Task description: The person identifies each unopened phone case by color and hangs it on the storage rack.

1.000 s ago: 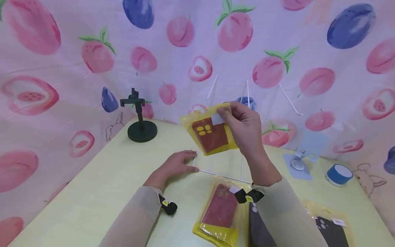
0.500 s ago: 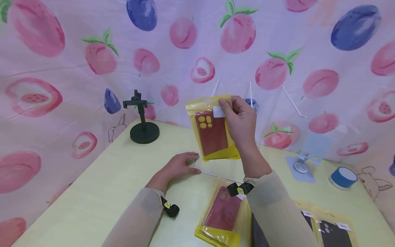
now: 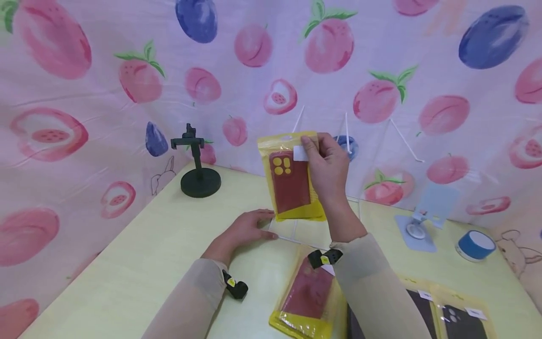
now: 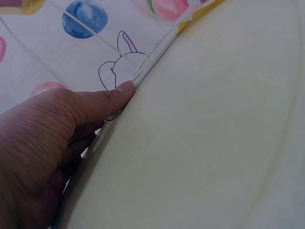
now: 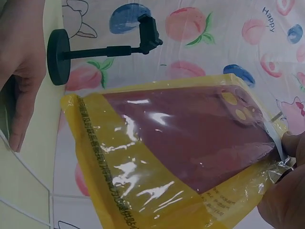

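Observation:
My right hand (image 3: pixel 329 165) pinches the upper right corner of a clear-and-yellow zip bag, which holds a dark red phone case (image 3: pixel 292 183) with camera cut-outs and a white label. It hangs upright before the prongs of a white wire rack (image 3: pixel 294 230). In the right wrist view the bagged phone case (image 5: pixel 190 133) fills the middle, thumb and fingers at its edge. Low on the table, my left hand (image 3: pixel 245 230) holds the rack's near left corner. Its thumb (image 4: pixel 107 102) lies along the wire in the left wrist view; the other fingers are mostly hidden.
Another bagged red phone case (image 3: pixel 308 289) lies in front of the rack, partly under the right forearm. Bagged black cases (image 3: pixel 463 322) are at the lower right. A black stand (image 3: pixel 201 181) stands back left; a pale blue stand (image 3: pixel 417 230) and a blue-white round item (image 3: pixel 476 246) sit right.
The right hand has moved slightly left and turned the bagged phone case from tilted to nearly upright. The left hand stays at the rack's corner. The head view has shifted a little.

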Motion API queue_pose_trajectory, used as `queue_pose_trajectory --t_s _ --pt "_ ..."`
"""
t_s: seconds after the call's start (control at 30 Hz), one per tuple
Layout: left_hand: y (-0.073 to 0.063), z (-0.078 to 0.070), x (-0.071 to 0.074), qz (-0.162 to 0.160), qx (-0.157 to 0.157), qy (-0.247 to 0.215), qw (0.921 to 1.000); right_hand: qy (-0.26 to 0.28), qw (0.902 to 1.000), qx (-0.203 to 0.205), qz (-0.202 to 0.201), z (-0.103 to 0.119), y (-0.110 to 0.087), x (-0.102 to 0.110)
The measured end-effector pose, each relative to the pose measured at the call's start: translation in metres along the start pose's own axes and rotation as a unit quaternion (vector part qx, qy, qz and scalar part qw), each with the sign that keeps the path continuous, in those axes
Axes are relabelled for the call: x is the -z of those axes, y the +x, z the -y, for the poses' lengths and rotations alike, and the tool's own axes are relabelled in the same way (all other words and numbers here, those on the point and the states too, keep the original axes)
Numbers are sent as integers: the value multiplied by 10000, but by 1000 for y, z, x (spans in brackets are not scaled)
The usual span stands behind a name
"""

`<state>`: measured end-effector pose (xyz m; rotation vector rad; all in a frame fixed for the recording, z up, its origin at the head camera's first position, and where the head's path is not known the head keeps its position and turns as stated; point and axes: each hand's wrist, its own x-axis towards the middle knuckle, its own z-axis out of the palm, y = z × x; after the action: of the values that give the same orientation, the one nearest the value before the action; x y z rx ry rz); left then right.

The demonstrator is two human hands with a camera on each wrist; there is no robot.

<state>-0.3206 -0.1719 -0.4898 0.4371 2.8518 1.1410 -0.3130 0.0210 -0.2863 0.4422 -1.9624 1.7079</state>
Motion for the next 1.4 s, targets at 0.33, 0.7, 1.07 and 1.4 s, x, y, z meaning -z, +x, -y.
queue_pose_trajectory --t_s 0.33,0.7,1.07,1.4 --pt "-2 5 3 87 -409 82 9991 -80 9994 184 -272 -29 26 -13" --pt "-1 7 -4 89 -326 204 9992 -229 9991 -64 -359 -53 54 -17" --pt "-3 0 0 148 -257 149 9994 -558 9959 -356 -619 -63 69 -16" --pt "-3 2 2 43 -324 301 9990 -764 9932 -794 -379 -72 60 -1"
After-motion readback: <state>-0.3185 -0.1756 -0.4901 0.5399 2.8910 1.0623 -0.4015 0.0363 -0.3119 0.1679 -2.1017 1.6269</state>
